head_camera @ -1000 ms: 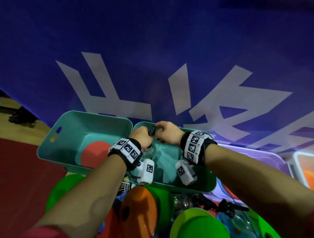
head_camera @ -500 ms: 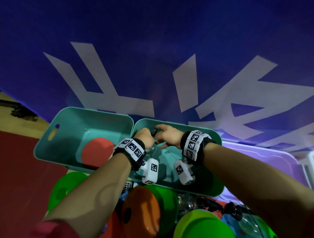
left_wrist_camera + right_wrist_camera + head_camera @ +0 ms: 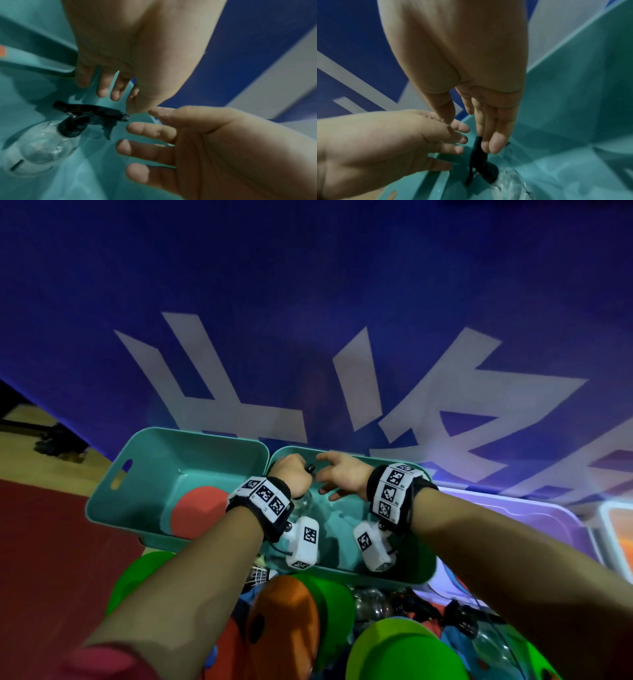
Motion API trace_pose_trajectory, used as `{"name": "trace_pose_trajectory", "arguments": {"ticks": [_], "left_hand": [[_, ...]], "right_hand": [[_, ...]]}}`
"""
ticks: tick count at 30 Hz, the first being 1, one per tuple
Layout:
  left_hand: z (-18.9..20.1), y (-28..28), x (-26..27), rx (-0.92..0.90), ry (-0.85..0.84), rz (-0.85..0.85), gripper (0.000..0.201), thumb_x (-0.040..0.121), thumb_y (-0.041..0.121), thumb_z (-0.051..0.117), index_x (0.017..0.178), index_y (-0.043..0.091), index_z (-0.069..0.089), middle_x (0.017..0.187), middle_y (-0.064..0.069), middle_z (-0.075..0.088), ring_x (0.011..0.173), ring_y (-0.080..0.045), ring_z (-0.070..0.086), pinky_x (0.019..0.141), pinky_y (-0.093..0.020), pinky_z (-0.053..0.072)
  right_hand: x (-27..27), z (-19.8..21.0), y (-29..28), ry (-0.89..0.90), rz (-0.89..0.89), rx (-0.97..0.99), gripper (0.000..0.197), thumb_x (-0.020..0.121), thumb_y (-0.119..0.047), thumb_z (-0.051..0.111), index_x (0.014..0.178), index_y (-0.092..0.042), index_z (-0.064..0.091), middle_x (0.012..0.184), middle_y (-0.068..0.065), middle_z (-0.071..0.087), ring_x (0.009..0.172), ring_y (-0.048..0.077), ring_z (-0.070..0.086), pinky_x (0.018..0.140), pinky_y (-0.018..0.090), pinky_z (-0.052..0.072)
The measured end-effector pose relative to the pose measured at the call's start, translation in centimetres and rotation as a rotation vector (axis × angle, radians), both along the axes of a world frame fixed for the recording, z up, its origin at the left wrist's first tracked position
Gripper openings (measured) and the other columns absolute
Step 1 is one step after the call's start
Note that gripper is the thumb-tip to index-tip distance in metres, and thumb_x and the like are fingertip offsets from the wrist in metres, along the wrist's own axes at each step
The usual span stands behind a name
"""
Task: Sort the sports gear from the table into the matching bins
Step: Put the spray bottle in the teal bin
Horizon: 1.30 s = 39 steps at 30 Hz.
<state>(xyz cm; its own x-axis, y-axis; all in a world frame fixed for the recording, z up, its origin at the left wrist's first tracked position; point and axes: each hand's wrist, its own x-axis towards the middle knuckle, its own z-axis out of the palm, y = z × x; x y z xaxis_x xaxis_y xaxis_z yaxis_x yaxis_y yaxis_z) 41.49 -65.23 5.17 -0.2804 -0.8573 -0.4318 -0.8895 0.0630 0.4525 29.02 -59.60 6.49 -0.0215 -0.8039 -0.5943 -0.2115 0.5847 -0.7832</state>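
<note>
The head camera is looking forward and down from above both forearms, taking in the two teal bins (image 3: pixel 102 501) side by side against the blue banner (image 3: pixel 308 285). The left wrist camera is sitting very close, looking along the left hand (image 3: pixel 137 47) down into the right-hand teal bin (image 3: pixel 25 33) at the spray bottle (image 3: pixel 51 142). The right wrist camera is facing the same bin (image 3: pixel 573 108) from the opposite side. All three are sharing the bottle's black trigger head (image 3: pixel 310 467) and both hands.

Teal bins (image 3: pixel 191 440) stand against a blue banner (image 3: pixel 308 285) bearing pale grey characters. Clear spray bottle (image 3: pixel 44 142) with black trigger head (image 3: pixel 89 112); wristbands (image 3: pixel 265 496) show black-and-white square markers.
</note>
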Motion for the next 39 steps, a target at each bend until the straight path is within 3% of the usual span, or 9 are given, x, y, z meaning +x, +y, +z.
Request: {"name": "trace_pose_trajectory", "arguments": {"ticks": [2,4,7,11,15,23,30,33,39], "left_hand": [[1.3,0.9,-0.1,-0.053,0.036,0.010,0.041,0.088,0.014,0.059,0.129,0.014,0.057,0.131,-0.008,0.059,0.117,-0.026,0.058,0.100,-0.035,0.047],[3.1,2.4,-0.3,-0.116,0.072,0.000,0.042,0.086,0.014,0.059,0.129,0.015,0.058,0.134,-0.008,0.057,0.121,-0.025,0.055,0.103,-0.034,0.044],[5.8,4.9,-0.6,-0.179,0.118,-0.008,0.041,0.083,0.015,0.058,0.124,0.018,0.061,0.132,-0.008,0.058,0.118,-0.026,0.056,0.101,-0.035,0.045],[8.9,8.9,-1.4,-0.250,0.197,-0.013,0.037,0.085,0.013,0.057,0.121,0.017,0.063,0.127,-0.005,0.062,0.113,-0.024,0.059,0.095,-0.033,0.048],[10.9,13.2,-2.7,-0.304,0.250,-0.021,0.033,0.086,0.014,0.058,0.118,0.016,0.065,0.121,-0.005,0.066,0.107,-0.025,0.062,0.092,-0.035,0.050],[12.4,22.5,-5.4,-0.320,0.327,-0.039,0.028,0.087,0.014,0.058,0.113,0.017,0.067,0.112,-0.002,0.068,0.099,-0.022,0.062,0.083,-0.030,0.050],[12.0,33.6,-10.2,-0.321,0.318,-0.046,0.026,0.085,0.012,0.059,0.110,0.016,0.067,0.113,-0.003,0.068,0.101,-0.023,0.062,0.086,-0.029,0.049],[11.5,38.9,-12.8,-0.292,0.338,-0.067,0.031,0.086,0.007,0.057,0.115,0.012,0.066,0.119,-0.006,0.066,0.108,-0.024,0.061,0.093,-0.030,0.048],[10.0,47.2,-18.1,-0.272,0.335,-0.155,0.030,0.086,0.007,0.058,0.114,0.011,0.067,0.119,-0.006,0.066,0.111,-0.024,0.060,0.096,-0.029,0.044]], "right_hand": [[-0.4,1.5,1.0,0.007,-0.028,-0.034,0.058,0.091,-0.007,0.057,0.144,-0.017,0.037,0.108,0.013,0.061,0.081,0.023,0.062,0.061,0.031,0.051],[-0.9,3.4,2.5,0.022,-0.053,-0.083,0.051,0.092,-0.005,0.056,0.140,-0.017,0.042,0.108,0.016,0.063,0.078,0.022,0.063,0.060,0.031,0.050],[-1.7,6.2,4.8,0.029,-0.080,-0.163,0.045,0.092,-0.004,0.055,0.135,-0.014,0.047,0.115,0.022,0.065,0.077,0.024,0.064,0.061,0.032,0.050],[-2.7,9.5,8.7,0.023,-0.125,-0.266,0.040,0.091,-0.003,0.059,0.129,-0.012,0.051,0.095,0.015,0.066,0.072,0.024,0.064,0.058,0.031,0.050],[-3.8,11.7,13.0,0.003,-0.147,-0.333,0.041,0.089,-0.001,0.061,0.127,-0.012,0.053,0.091,0.015,0.065,0.072,0.025,0.064,0.061,0.034,0.050],[-6.8,13.5,22.3,0.007,-0.139,-0.397,0.039,0.089,-0.004,0.061,0.127,-0.013,0.054,0.100,0.012,0.066,0.080,0.026,0.068,0.067,0.036,0.055],[-11.7,13.8,34.1,-0.002,-0.154,-0.415,0.035,0.090,-0.002,0.058,0.123,-0.012,0.054,0.100,0.012,0.065,0.071,0.024,0.066,0.065,0.033,0.053],[-14.4,13.3,39.4,-0.012,-0.188,-0.398,0.035,0.090,-0.003,0.057,0.124,-0.012,0.054,0.100,0.014,0.067,0.073,0.025,0.066,0.066,0.033,0.053],[-19.7,11.8,49.2,-0.023,-0.289,-0.367,0.034,0.089,-0.002,0.056,0.122,-0.012,0.054,0.095,0.013,0.068,0.072,0.026,0.066,0.065,0.033,0.052]]}}
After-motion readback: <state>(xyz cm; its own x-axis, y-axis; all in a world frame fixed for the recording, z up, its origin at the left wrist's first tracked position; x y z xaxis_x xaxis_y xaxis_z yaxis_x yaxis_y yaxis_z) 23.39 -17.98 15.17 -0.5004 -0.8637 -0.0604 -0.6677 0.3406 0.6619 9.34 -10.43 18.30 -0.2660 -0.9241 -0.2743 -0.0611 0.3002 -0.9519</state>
